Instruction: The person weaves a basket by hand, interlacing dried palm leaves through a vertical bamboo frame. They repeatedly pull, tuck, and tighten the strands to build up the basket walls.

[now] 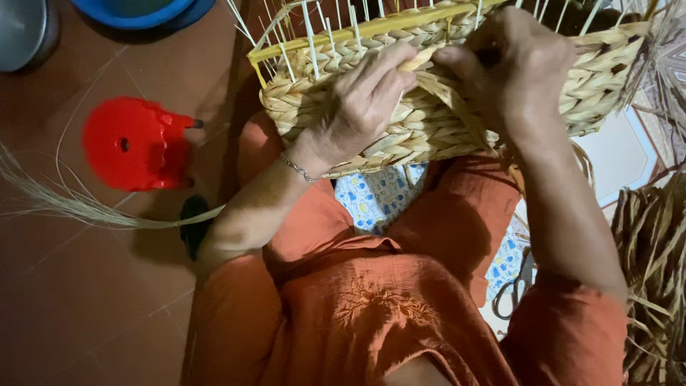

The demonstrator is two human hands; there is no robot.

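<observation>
A half-woven straw basket [429, 121] lies tilted across my lap, with pale upright stakes sticking out past a yellow rim at its top. My left hand [361, 107] presses on the braided wall and pinches a flat straw strand [421, 64] between thumb and fingers. My right hand [518, 68] grips the same strand close by, its fingers curled over the basket's upper edge. A thin bracelet [300, 170] circles my left wrist. I wear orange clothes.
A red plastic stool [136, 143] stands on the brown tiled floor at left. Long loose straw fibres [64, 204] trail across the floor. A heap of dried leaves [654, 264] lies at right, scissors [516, 289] near my right elbow. A blue basin [143, 11] sits top left.
</observation>
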